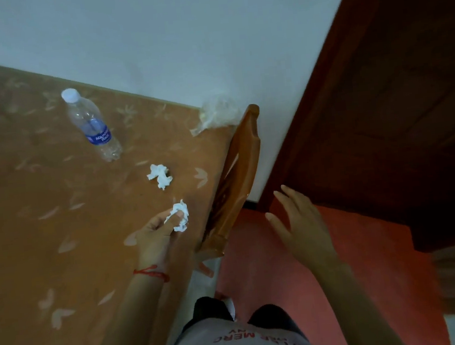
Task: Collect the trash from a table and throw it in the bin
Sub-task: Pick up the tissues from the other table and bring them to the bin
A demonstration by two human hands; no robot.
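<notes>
The left hand [157, 236] pinches a crumpled white tissue [180, 216] low in the middle. The right hand [299, 226] is spread wide, holding nothing. Another crumpled white tissue [160, 175] lies just above.

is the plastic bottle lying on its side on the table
No, the plastic bottle stands upright on the table, its white cap on top, beyond the loose crumpled tissue.

Crumpled tissue [179, 215] pinched in left hand [154, 236]; second tissue [160, 175], bottle [90, 125], possibly plastic wrap [216, 114] on table.
</notes>
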